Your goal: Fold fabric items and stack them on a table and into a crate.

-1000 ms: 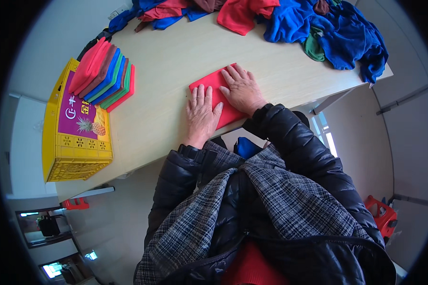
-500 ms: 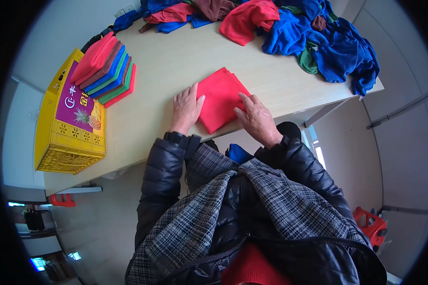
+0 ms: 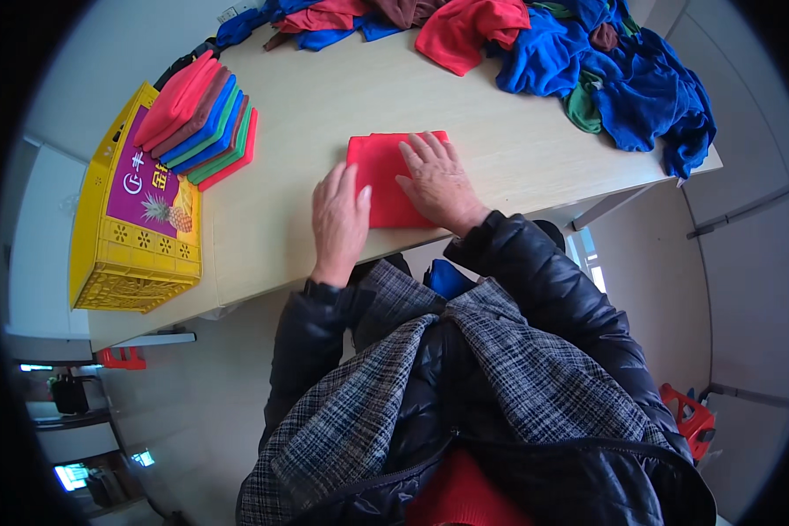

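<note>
A folded red cloth [image 3: 381, 188] lies flat near the table's front edge, squared to it. My right hand [image 3: 440, 180] rests over its right part, palm down with the fingers stretched out. At the cloth's left edge is my left hand [image 3: 340, 219], fingers extended and pointing away from me; whether it touches the fabric I cannot tell. To the left rises a neat stack of folded cloths [image 3: 203, 127] in red, brown, blue and green.
A yellow plastic crate [image 3: 136, 280] with a purple panel stands at the table's left end, beside the stack. Loose crumpled cloths [image 3: 649, 96], mostly blue, heap along the far and right side of the pale table [image 3: 298, 105]. A red stool [image 3: 688, 421] is on the floor at right.
The red cloth has turned from a slant to lie square with the table edge. My right hand has moved from its right corner onto its top; my left hand stays at its left side.
</note>
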A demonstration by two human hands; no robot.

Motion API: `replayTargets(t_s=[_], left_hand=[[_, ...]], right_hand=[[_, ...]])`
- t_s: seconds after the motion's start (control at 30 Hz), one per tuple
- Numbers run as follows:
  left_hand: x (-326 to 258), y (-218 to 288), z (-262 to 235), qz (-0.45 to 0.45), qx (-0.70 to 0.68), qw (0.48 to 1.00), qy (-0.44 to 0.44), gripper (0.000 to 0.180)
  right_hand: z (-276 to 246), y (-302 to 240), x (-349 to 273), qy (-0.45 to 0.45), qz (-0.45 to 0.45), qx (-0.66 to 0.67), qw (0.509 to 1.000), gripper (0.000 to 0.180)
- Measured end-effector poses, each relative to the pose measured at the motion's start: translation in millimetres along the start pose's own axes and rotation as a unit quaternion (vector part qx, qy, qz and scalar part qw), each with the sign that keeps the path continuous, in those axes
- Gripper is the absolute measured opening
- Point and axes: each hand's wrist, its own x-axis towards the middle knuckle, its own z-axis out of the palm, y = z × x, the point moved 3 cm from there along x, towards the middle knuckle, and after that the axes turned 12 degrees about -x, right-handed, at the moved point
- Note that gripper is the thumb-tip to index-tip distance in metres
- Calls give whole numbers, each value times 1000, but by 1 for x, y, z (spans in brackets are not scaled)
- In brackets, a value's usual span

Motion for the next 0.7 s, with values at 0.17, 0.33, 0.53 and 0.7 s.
replayTargets(t_s=[0.17, 0.33, 0.53, 0.7], left_hand=[[36, -34, 61, 3, -12, 995, -103, 55], [34, -47, 78, -29, 1, 989, -142, 63], [38, -48, 78, -59, -7, 990, -130, 65], [36, -44, 75, -67, 26, 986, -150, 67]], right_hand=[[43, -7, 13, -12, 3, -15, 1000, 63], [42, 1, 10, -8, 12, 12, 1000, 64], [38, 9, 14, -32, 33, -8, 999, 67], [38, 13, 11, -43, 60, 15, 997, 69]])
